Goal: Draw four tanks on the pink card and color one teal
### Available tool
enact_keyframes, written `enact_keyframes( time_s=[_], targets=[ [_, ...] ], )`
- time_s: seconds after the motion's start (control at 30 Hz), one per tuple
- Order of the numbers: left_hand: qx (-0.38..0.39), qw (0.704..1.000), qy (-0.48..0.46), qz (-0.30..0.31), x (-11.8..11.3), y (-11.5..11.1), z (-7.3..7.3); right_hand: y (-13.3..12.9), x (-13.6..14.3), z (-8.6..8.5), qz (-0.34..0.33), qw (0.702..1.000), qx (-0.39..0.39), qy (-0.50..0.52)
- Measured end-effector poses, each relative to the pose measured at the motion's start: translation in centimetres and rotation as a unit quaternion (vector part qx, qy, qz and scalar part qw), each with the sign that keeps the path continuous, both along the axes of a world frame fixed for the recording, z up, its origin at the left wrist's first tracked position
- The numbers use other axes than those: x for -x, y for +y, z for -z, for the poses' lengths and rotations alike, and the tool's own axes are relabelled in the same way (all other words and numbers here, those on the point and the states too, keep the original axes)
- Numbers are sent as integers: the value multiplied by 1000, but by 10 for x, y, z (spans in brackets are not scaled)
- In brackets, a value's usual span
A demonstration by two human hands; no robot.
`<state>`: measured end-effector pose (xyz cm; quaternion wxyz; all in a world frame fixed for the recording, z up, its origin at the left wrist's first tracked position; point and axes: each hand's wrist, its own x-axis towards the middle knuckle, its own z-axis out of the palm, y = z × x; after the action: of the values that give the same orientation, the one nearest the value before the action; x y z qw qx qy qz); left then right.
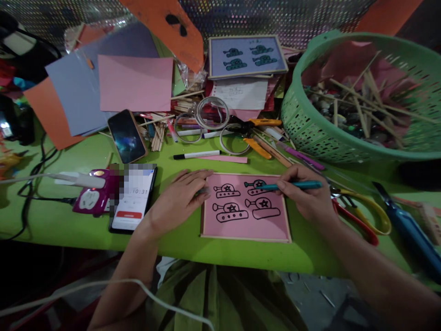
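Note:
A pink card (pixel 227 230) edged with thin wooden sticks lies on the green table, bearing several tank drawings in black outline with stars. My right hand (pixel 308 193) grips a teal marker (pixel 299 185) at the card's right edge. The marker's tip reaches the upper right tank (pixel 257 186), whose barrel end shows teal colouring. At the card's upper left edge rests my left hand (pixel 188 193), its fingers stretched out and thumb near the frame; it holds nothing that I can see.
A green basket (pixel 292 110) of sticks and small items stands back right. Behind the card lie a black-capped pen (pixel 198 155), tape rolls (pixel 212 112) and orange-handled scissors (pixel 258 147). A lit phone (pixel 132 197) and purple power adapter (pixel 91 197) are left; pliers (pixel 374 220) lie right.

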<state>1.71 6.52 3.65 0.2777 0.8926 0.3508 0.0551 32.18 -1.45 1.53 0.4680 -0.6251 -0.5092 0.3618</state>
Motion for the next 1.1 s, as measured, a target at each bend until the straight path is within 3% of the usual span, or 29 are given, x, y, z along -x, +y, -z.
enact_keyframes(
  time_s=[1.1],
  targets=[
    [-18,1000,-5,4,2,-1,3,1,1,-1,-9,1000,-16,-12]
  ],
)
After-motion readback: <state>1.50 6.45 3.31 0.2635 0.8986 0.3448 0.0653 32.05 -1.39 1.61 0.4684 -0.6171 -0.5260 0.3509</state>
